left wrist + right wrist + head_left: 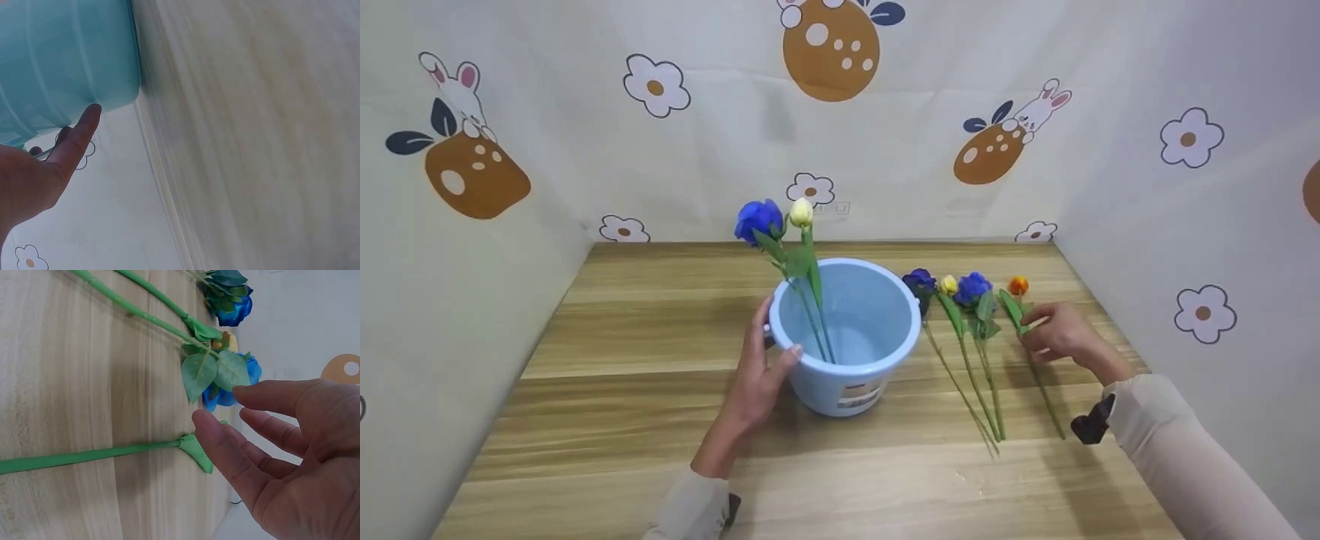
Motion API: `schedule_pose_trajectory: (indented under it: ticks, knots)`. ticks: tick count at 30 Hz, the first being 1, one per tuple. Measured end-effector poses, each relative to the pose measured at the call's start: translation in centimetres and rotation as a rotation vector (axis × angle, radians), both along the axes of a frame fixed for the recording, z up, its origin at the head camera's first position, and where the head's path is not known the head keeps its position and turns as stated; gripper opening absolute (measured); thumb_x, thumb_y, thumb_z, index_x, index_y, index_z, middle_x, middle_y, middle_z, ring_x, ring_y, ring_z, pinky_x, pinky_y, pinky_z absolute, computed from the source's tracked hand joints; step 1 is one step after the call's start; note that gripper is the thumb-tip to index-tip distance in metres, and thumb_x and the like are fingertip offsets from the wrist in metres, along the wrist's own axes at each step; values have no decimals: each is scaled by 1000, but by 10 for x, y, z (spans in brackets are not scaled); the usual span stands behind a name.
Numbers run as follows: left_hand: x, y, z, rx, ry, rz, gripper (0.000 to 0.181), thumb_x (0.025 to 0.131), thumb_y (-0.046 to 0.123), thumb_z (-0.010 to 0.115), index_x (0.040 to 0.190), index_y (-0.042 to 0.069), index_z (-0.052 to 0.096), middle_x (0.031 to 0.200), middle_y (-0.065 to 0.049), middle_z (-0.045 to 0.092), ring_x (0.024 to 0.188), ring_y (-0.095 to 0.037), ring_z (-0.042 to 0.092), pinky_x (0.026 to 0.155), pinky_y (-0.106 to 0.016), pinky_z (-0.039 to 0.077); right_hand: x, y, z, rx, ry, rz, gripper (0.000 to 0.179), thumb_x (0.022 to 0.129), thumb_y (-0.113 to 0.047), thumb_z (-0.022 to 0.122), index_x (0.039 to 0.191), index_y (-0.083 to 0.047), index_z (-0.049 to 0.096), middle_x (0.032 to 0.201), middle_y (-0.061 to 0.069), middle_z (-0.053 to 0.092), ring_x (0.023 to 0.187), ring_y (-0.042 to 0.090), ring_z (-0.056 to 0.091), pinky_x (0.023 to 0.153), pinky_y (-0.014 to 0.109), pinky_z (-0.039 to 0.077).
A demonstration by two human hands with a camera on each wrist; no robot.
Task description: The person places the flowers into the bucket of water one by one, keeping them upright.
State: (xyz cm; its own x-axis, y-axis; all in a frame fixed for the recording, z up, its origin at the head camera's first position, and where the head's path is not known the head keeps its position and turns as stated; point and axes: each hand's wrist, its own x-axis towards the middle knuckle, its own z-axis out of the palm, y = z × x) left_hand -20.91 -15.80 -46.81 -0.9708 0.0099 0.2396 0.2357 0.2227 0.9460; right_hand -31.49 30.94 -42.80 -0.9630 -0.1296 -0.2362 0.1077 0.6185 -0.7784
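A light blue bucket stands on the table with a blue rose and a pale yellow tulip leaning inside it. My left hand holds the bucket's left side, thumb at the rim and fingers along the outer wall. Over the leaves of an orange flower hovers my right hand, fingers loosely bent and apart. In the right wrist view nothing lies between that hand's thumb and fingertips; the green stem lies on the table beyond them.
Right of the bucket lie a dark blue rose, a yellow tulip and a blue rose, stems toward the front. Patterned cloth walls enclose the wooden table at the back and sides.
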Motion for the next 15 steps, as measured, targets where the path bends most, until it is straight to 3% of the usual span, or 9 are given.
schedule_pose_trajectory:
  ticks: [7, 15]
  knots:
    - [-1, 0, -1, 3, 35, 1, 82, 100, 35, 58, 170, 22, 16, 175, -7, 23, 157, -34, 30, 126, -66, 28, 0, 4, -10, 135, 26, -27, 44, 82, 0, 70, 122, 18, 64, 76, 3, 66, 65, 11, 65, 60, 32, 64]
    - [0, 1, 0, 10, 7, 5, 83, 100, 36, 60, 170, 27, 16, 176, -3, 21, 158, -32, 30, 126, -65, 29, -4, 9, -20, 296, 60, 5, 42, 78, 0, 71, 117, 15, 66, 72, 6, 67, 57, 11, 63, 53, 28, 59]
